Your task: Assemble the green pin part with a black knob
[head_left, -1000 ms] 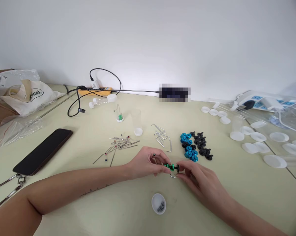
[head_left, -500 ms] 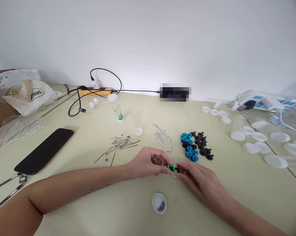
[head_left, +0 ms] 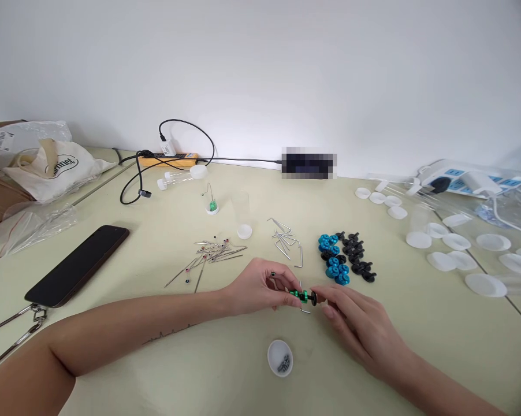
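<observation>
- pale table (head_left: 178, 370), across the lower frame;
- right hand (head_left: 362, 329), lower right, thumb and index parted beside the black knob (head_left: 314, 299);
- left hand (head_left: 269, 289), lower centre, pinching the green part (head_left: 304, 296);
- white cap (head_left: 278, 348), bottom centre, grey pieces (head_left: 284, 364) inside;
- green part, lower frame, right of centre

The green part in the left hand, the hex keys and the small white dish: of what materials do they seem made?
Green part: probably metal with a glossy coloured coating, judging by its sheen. Hex keys: likely bare or plated steel, from their silvery shine. Small white dish: perhaps plastic, smooth and opaque; ceramic is possible.
</observation>
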